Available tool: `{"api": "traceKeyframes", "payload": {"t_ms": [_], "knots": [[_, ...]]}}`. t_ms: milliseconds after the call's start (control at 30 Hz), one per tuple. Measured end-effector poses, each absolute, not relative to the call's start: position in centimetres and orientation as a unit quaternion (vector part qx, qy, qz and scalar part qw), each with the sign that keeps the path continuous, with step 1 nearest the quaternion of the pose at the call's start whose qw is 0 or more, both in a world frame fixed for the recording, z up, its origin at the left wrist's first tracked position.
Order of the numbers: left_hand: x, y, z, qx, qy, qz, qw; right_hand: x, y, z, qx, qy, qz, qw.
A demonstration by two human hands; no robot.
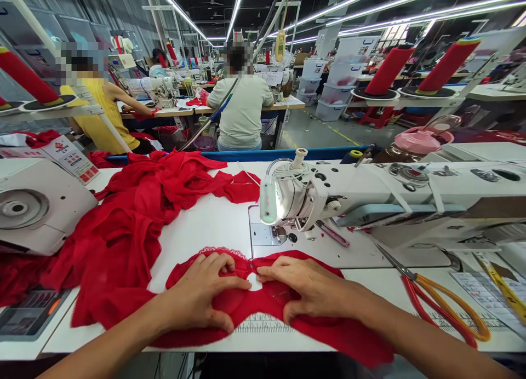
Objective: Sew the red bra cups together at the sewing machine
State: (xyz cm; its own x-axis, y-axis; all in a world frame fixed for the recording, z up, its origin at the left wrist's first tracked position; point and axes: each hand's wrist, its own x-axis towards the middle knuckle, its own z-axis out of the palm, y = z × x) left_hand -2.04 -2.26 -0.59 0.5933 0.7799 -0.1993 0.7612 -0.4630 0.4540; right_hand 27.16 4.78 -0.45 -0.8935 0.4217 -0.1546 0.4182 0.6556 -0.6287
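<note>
A red bra (242, 305) with lace along one top edge lies at the table's front, its middle over a printed ruler strip (263, 325). My left hand (205, 291) is closed on the left cup, fingers bent over the fabric and thumb low. On the right cup, my right hand (304, 286) grips the cloth, forefinger near the centre join and thumb bent below. A white gap shows between the fingertips at the centre. Just behind the bra are the needle plate (263, 234) and head of a white sewing machine (353, 187). Fabric under my palms is hidden.
A heap of red fabric (135, 214) spreads over the left side. Orange-and-red-handled scissors (435, 297) lie at right, beside a yellow tape measure (503, 288). Tweezers (332, 234) rest under the machine arm. Another machine (41, 204) stands left. Two people sit ahead.
</note>
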Motion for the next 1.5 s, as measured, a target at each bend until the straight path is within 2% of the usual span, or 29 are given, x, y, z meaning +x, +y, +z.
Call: {"api": "traceKeyframes", "payload": {"t_ms": [600, 1500], "knots": [[-2.2, -2.2, -1.5, 0.849, 0.463, 0.010, 0.255, 27.3, 5.1, -0.4, -0.171, -0.912, 0.373, 0.020], [-2.0, -2.4, -0.6, 0.864, 0.437, 0.066, 0.240, 27.4, 5.1, -0.3, -0.193, -0.910, 0.366, 0.010]]}}
